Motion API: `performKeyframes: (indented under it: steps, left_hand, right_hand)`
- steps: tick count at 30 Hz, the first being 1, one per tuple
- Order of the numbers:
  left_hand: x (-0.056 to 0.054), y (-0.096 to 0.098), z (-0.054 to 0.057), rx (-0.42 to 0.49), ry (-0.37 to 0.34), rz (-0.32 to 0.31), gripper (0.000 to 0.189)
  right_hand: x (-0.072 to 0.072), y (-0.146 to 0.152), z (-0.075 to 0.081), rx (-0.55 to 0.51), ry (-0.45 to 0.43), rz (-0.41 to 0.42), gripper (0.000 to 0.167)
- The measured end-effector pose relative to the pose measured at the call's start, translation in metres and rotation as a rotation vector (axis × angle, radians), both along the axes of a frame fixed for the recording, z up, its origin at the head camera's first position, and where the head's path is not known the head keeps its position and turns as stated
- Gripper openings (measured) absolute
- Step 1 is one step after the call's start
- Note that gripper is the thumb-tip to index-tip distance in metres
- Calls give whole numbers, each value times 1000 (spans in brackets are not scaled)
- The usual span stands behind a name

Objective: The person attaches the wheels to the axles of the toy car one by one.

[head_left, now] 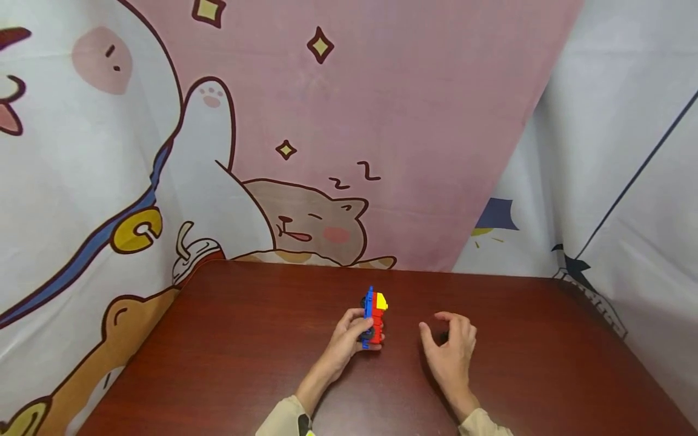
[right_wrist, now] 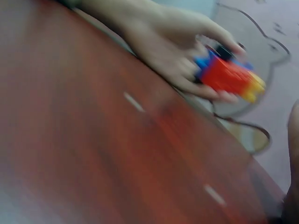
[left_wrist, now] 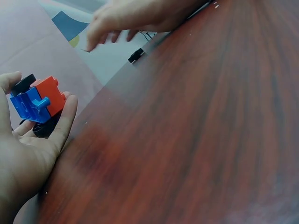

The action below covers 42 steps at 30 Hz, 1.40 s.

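Note:
My left hand (head_left: 340, 346) grips a small toy block car (head_left: 377, 321) between thumb and fingers, above the table. The car has a blue base, red blocks, a yellow block at the far end and black wheels. In the left wrist view its blue end with a peg (left_wrist: 43, 103) faces the camera. My right hand (head_left: 451, 357) hovers to the right, thumb and fingers curved but apart. Close under it a small black piece (left_wrist: 135, 56) rests on the table, partly hidden by the hand in the head view. Its kind is unclear.
A dark red-brown wooden table (head_left: 262, 363) lies under both hands. Behind it hangs a pink and white cloth (head_left: 436, 121) printed with cartoon animals, which also runs along the left and right sides. Light streaks show on the tabletop in the right wrist view.

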<state>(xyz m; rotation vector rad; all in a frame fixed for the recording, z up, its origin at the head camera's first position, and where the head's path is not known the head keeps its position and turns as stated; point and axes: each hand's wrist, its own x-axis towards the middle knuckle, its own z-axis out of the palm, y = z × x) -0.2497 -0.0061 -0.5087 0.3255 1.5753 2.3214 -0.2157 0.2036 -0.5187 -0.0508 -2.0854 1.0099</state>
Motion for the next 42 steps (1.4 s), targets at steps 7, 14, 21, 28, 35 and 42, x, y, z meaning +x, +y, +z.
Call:
performKeyframes:
  steps: [7, 14, 21, 28, 35, 42]
  left_hand:
    - [0, 0, 0, 10, -8, -3, 41]
    - [-1, 1, 0, 6, -4, -9, 40]
    - [-1, 0, 1, -1, 5, -18, 39]
    - [1, 0, 1, 4, 1, -19, 41]
    - [0, 1, 2, 11, -5, -14, 40]
    - [0, 0, 0, 21, -4, -9, 37]
  right_hand:
    - [1, 22, 0, 33, -313, -44, 39]
    - [0, 20, 2, 91, -439, -19, 31]
    - [0, 20, 3, 63, -434, -9, 23]
    - [3, 21, 3, 94, -473, -64, 20]
    - [3, 22, 2, 83, -465, -13, 20]
    - [0, 19, 0, 22, -362, 81, 27]
